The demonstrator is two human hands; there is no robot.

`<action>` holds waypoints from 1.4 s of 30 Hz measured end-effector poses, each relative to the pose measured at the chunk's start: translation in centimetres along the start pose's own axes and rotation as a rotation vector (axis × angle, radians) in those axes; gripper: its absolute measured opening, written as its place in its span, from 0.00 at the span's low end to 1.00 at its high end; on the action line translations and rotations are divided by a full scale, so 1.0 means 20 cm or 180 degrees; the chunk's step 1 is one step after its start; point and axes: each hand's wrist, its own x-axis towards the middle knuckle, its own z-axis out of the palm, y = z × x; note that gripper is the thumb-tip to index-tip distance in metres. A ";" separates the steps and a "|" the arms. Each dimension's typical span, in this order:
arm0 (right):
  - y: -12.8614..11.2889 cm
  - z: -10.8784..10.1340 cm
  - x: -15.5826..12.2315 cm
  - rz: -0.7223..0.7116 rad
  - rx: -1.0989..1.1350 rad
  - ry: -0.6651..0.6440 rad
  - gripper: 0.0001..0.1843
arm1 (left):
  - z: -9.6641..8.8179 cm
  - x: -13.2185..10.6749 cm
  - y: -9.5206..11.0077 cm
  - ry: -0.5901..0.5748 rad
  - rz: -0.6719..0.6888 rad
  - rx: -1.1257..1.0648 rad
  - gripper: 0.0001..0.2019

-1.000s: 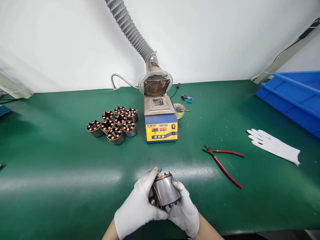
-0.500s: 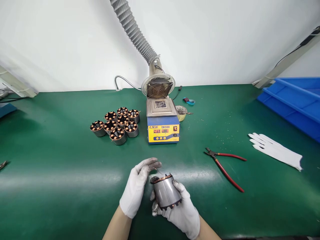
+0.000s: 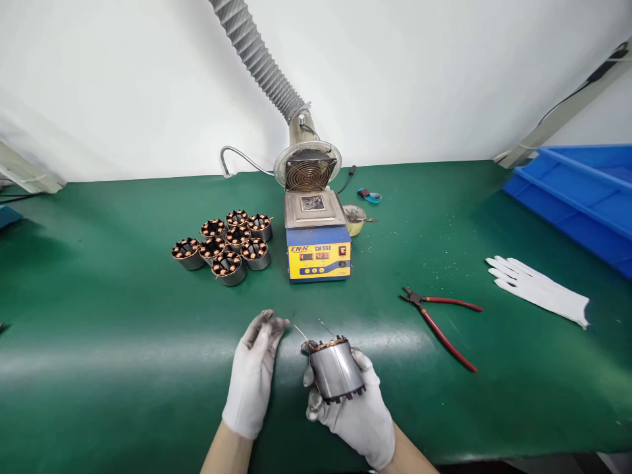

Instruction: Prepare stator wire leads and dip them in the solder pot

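In the head view, my right hand [image 3: 358, 421], in a white glove with dark-stained fingertips, is wrapped round a motor stator [image 3: 338, 370]. The stator is a grey metal cylinder, held tilted, with copper windings and black teeth at its rims. Two thin lead wires [image 3: 301, 332] stick up from its upper end. My left hand [image 3: 253, 375], gloved in the same way, is raised to the left of the stator with its fingers loosely bent and apart. Its fingertips are close to the nearer wire end, and nothing shows in them.
Several more stators [image 3: 228, 266] stand grouped at the left. Behind my hands is a yellow-blue solder pot [image 3: 318, 253] under an extraction hose [image 3: 261, 62]. A small cup [image 3: 354, 227] sits beside it. Red-handled cutters [image 3: 439, 322], a white glove [image 3: 536, 289] and blue bins [image 3: 577, 191] are at the right.
My left hand has moved left, away from the stator's wires. The stator has shifted slightly right and up in my right hand, and both wires now show upright.
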 end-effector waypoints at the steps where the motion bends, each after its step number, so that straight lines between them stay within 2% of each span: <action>1: 0.00 0.00 0.00 0.0054 0.0028 0.0009 0.30 | -0.01 -0.03 -0.01 -0.0253 -0.0146 0.0269 0.22; 3: -0.01 -0.01 0.01 0.0152 0.0029 0.0057 0.30 | -0.03 -0.09 -0.01 -0.0880 -0.0524 0.1049 0.40; 4: -0.01 -0.01 0.01 0.0180 0.0009 0.0092 0.30 | -0.02 -0.12 -0.01 -0.1098 -0.0677 0.1422 0.45; 5: -0.02 -0.01 0.01 0.0183 -0.0011 0.0117 0.30 | -0.02 -0.14 0.00 -0.1162 -0.0759 0.1674 0.45; 6: -0.01 -0.02 0.01 0.0184 -0.0024 0.0117 0.30 | -0.01 -0.15 0.00 -0.1122 -0.0774 0.1803 0.43; 8: -0.01 -0.02 0.00 0.0209 -0.0054 0.0040 0.32 | 0.01 -0.15 0.02 -0.0871 -0.0619 0.1761 0.30; 10: 0.00 -0.01 -0.01 0.0270 -0.0092 -0.0081 0.33 | 0.03 -0.13 0.03 -0.0485 -0.0409 0.1548 0.16; 12: 0.01 -0.01 -0.01 0.0307 -0.0131 -0.0169 0.34 | 0.05 -0.09 0.02 -0.0072 -0.0287 0.1221 0.09; 14: 0.01 -0.02 -0.02 0.0312 -0.0136 -0.0209 0.33 | 0.04 -0.05 -0.01 0.0231 -0.0176 0.0761 0.11; 17: 0.01 -0.04 -0.02 0.0357 -0.0161 -0.0286 0.32 | 0.02 -0.01 -0.01 0.0426 0.0062 0.0187 0.16; 19: 0.02 -0.05 -0.02 0.0396 -0.0240 -0.0337 0.33 | 0.01 -0.03 0.01 0.0172 -0.0159 -0.0015 0.24; 21: 0.03 -0.05 -0.01 0.0385 -0.0358 -0.0325 0.32 | 0.03 -0.07 0.03 -0.0298 -0.0582 0.0223 0.29; 23: 0.03 -0.04 0.00 0.0215 -0.0548 -0.0253 0.26 | 0.05 -0.12 0.05 -0.0421 -0.0751 0.0698 0.23; 26: 0.02 -0.01 -0.01 -0.0273 -0.1177 -0.0119 0.19 | 0.04 -0.13 0.05 0.0007 -0.0293 0.0913 0.11; 28: 0.01 0.00 -0.03 -0.0646 -0.1815 0.0060 0.26 | -0.01 -0.11 0.05 0.0187 -0.0029 0.0719 0.11; 30: 0.01 -0.01 -0.05 -0.0976 -0.2451 0.0412 0.35 | -0.06 -0.08 0.06 0.0388 0.0164 0.0464 0.14; 31: 0.02 -0.02 -0.05 -0.1087 -0.2700 0.0621 0.39 | -0.08 -0.07 0.07 0.0363 0.0191 0.0357 0.17; 32: 0.04 -0.04 -0.05 -0.1175 -0.2877 0.0823 0.43 | -0.09 -0.06 0.07 0.0222 0.0124 0.0309 0.20; 34: 0.10 -0.10 -0.03 -0.1376 -0.3023 0.1100 0.49 | -0.07 -0.07 0.05 -0.0338 -0.0274 0.0414 0.26; 36: 0.16 -0.16 0.01 -0.1649 -0.2987 0.1203 0.52 | -0.02 -0.09 0.03 -0.0700 -0.0623 0.0634 0.26; 39: 0.23 -0.25 0.06 -0.2238 -0.3216 0.1214 0.45 | 0.06 -0.08 0.00 -0.0364 -0.0518 0.0762 0.17; 42: 0.26 -0.30 0.06 -0.2701 -0.3910 0.1291 0.42 | 0.04 -0.06 0.03 0.0094 -0.0221 0.0407 0.16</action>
